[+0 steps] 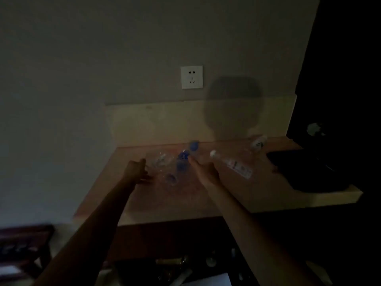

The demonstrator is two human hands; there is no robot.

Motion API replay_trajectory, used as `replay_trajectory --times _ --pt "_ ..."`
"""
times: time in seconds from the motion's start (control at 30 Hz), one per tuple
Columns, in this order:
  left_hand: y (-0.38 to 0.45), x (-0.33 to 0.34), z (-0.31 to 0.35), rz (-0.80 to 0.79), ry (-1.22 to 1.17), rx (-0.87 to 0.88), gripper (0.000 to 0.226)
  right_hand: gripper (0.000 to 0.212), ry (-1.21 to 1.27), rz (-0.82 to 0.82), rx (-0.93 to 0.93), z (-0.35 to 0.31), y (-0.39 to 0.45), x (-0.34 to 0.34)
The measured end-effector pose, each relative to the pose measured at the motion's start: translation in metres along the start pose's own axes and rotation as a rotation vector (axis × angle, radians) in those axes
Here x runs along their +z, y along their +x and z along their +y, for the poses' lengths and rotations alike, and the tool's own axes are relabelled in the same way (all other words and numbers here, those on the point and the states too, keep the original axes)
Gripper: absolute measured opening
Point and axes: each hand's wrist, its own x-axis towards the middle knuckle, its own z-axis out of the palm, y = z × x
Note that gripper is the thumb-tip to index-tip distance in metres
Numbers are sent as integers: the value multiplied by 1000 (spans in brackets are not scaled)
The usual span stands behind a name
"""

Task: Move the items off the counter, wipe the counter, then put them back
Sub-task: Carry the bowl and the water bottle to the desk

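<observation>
Wooden and pale, the worktop (127, 195) stood against the wall in a very dark room. Several clear plastic bottles lay on it in a loose group. Two bottles with blue caps (182, 159) were near the middle, and one bottle with a white cap (231, 164) lay on its side to the right of them. Another small bottle (257, 142) was near the back edge, well apart from the others.

Both arms of the person reached over the worktop. The left hand (136, 171) was beside a clear bottle (161, 162); its fingers looked half spread, but I could not tell if it touched the bottle. The right hand (204, 171) pointed its fingers toward the blue caps; whether it was pinching anything, I could not tell.

A white socket (191, 77) was on the wall above. A dark object (305, 172) lay on the right end of the worktop.
</observation>
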Motion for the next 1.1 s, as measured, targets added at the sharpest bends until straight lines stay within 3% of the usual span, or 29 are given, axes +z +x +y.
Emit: replay_trajectory --times 0.13,0.3,0.43,0.53,0.67,0.8,0.87,0.97,1.1 --pt "46 -1 -4 -48 143 35 48 83 -124 34 109 -12 28 23" --pt "76 10 -7 -35 328 98 46 85 -175 18 104 -14 51 54" --pt "77 13 -1 -153 310 28 41 96 -150 47 106 -10 65 69" --pt "75 6 -2 -205 499 55 61 94 -130 59 82 -10 69 72" --pt "70 4 1 -103 279 50 40 103 -94 59 32 -6 74 73" --pt "48 -26 8 10 183 33 21 53 -36 -67 -35 -20 61 76" --pt "34 -52 12 86 159 30 23 43 28 -142 -66 -27 54 88" --pt "7 -106 8 179 86 20 25 59 101 -302 -76 -44 32 124" --pt "-48 -194 -13 411 30 1 26 75 171 -643 -140 -61 -17 190"
